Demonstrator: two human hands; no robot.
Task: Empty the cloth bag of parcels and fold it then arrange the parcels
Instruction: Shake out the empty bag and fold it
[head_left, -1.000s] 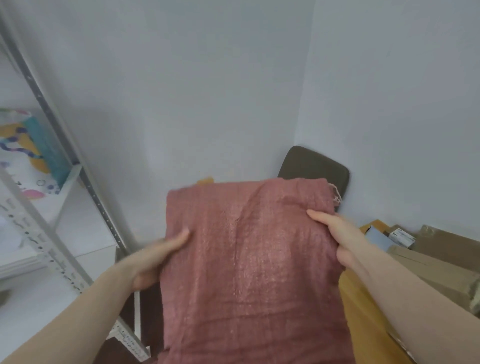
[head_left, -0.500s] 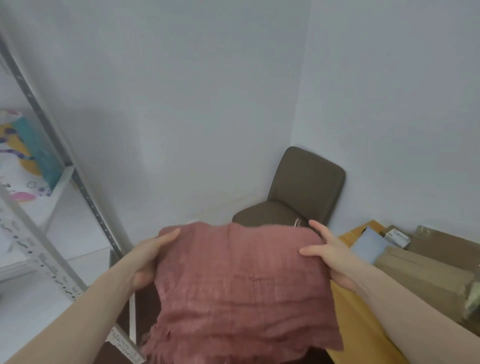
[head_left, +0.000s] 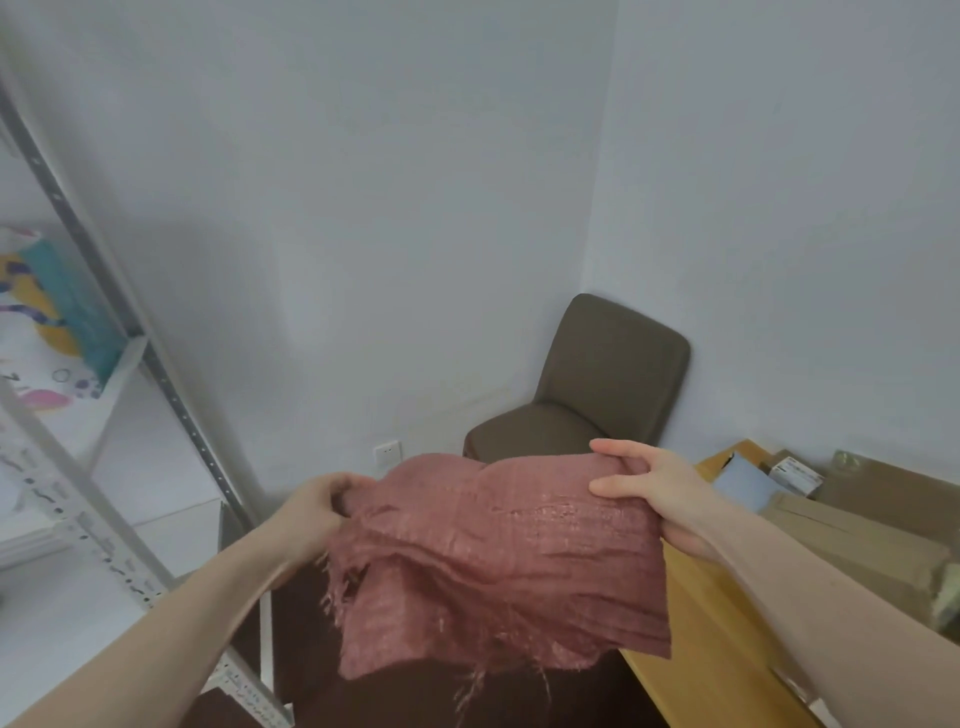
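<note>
The cloth bag (head_left: 498, 551), a pinkish-red coarse weave, hangs in mid-air at the lower centre of the frame, held up between both hands and doubled over so a frayed edge dangles at the bottom. The left hand (head_left: 317, 512) grasps the bag's upper left corner, fingers curled into the bunched cloth. The right hand (head_left: 660, 493) pinches the upper right corner, thumb on the near side and fingers behind the fold.

From the way it sags and creases, it looks light, limp and a bit rough rather than slippery; nothing bulges inside, so I'd judge it emptied. It won't hold a crease by itself, so the sensible grip is at the corners or along the folded top edge, keeping it taut, and away from the loose threads, which could snag or pull out.

At the right of the frame a wooden desk (head_left: 722, 634) carries the parcels (head_left: 852, 535), brown cardboard and a pale envelope (head_left: 748, 483). A brown chair (head_left: 597, 389) stands in the corner and a metal shelf (head_left: 119, 519) at the left.
</note>
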